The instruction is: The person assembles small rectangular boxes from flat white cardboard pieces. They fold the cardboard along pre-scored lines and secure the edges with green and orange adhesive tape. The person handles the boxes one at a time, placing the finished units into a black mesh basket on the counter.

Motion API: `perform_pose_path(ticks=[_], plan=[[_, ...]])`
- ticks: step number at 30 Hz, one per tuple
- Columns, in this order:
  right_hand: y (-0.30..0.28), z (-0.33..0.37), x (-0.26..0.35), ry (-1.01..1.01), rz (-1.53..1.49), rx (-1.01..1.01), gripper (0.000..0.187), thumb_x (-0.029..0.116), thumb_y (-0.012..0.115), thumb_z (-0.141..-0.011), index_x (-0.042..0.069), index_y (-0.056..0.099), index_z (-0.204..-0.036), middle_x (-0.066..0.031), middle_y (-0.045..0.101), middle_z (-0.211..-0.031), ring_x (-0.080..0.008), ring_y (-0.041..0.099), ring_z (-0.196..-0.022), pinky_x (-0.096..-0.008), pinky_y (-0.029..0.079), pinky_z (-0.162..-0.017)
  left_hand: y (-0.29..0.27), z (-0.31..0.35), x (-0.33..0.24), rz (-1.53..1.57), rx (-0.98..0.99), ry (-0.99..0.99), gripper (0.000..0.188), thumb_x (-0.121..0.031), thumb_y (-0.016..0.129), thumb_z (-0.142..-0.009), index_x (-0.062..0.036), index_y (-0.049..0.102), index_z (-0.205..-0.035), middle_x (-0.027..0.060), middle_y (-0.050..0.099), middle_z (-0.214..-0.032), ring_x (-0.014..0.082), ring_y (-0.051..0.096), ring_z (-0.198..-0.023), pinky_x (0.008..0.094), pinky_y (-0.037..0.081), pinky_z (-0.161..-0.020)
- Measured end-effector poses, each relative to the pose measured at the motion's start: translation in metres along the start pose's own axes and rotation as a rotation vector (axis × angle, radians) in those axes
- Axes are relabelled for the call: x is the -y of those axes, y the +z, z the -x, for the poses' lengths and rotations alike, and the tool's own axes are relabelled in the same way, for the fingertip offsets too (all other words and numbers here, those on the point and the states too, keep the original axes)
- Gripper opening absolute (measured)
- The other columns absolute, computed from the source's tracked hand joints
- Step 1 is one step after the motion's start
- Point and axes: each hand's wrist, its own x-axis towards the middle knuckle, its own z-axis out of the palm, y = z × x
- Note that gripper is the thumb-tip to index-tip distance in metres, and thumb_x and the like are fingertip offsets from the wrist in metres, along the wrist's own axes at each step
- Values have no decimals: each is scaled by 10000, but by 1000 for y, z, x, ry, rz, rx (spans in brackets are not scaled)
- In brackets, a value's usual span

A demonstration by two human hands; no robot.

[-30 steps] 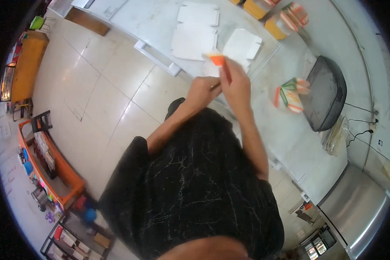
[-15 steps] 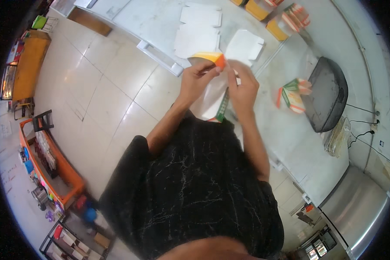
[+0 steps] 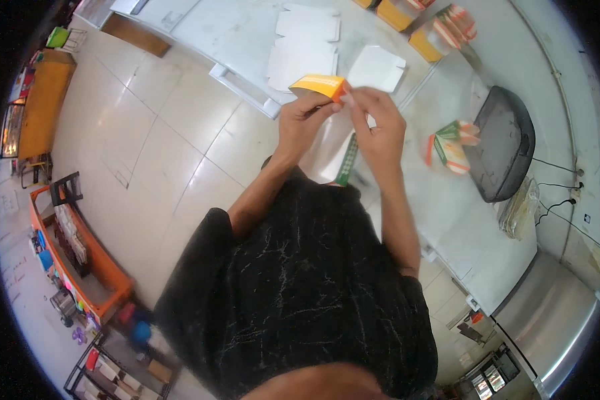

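A partly folded paper food carton [image 3: 329, 152] is held in front of my chest, its white inside turned up. Its far end is a curved yellow flap [image 3: 319, 84] with an orange corner, and green shows along its right side. My left hand [image 3: 301, 130] is closed on the far left part of the carton, the thumb near the orange corner. My right hand [image 3: 384, 130] pinches at that same corner with thumb and fingertips. Beyond the hands, flat white carton blanks [image 3: 304, 61] lie on the counter, with another blank [image 3: 378, 69] to their right.
The white counter [image 3: 440, 213] runs along the far side and right. On it lie a green-and-orange folded carton [image 3: 451, 145], a dark-rimmed grey tray-like object [image 3: 503, 147] and a clear plastic pack [image 3: 520, 213]. Several yellow-and-orange cartons [image 3: 440, 37] stand at the far right.
My right hand has shifted slightly right, its fingers still at the orange corner. The yellow flap stands a little higher and shows more. My left hand has barely moved.
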Motion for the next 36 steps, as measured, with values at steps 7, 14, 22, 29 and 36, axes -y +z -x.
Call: perform_pose_path(ticks=[7, 14, 22, 29, 36], plan=[[4, 2, 4, -34, 128, -10, 147, 65, 683, -837, 43, 724, -976, -69, 659, -1019, -227, 646, -884, -317, 524, -727, -2, 1, 2, -67, 12, -3, 110, -52, 728, -839, 12, 725, -929, 30, 698, -840, 64, 594, -757, 219, 472, -688], [6, 3, 4, 4, -57, -112, 126, 59, 710, -825, 42, 736, -947, -80, 693, -1018, -217, 653, -909, -302, 529, -743, -1, -1, 11, 143, 31, -62, 152, -66, 711, -863, 13, 721, -993, 40, 713, -885, 72, 607, -799, 217, 476, -720], [7, 8, 9, 2, -33, -147, 128, 35, 709, -819, 30, 728, -945, -91, 703, -1013, -228, 653, -943, -323, 527, -799, 1, 2, 1, 15, 32, -31, 177, -57, 695, -876, 37, 710, -1025, 56, 719, -955, 78, 623, -864, 222, 490, -791], [28, 25, -6, -321, 408, -163, 297, 103, 624, -845, 0, 685, -1116, -156, 552, -1324, -335, 528, -1207, -432, 443, -980, 4, 4, -14, 114, 136, -27, 307, -9, 547, -915, 48, 594, -1214, 86, 667, -1054, 123, 618, -930, 272, 510, -808], [14, 36, -25, 79, -278, -62, 378, 262, 471, -992, -15, 598, -1215, -153, 548, -1293, -295, 549, -1164, -424, 467, -929, -2, -1, -12, -459, 96, 306, 203, -20, 640, -848, 12, 662, -1048, 133, 662, -989, 247, 650, -858, 321, 526, -765]])
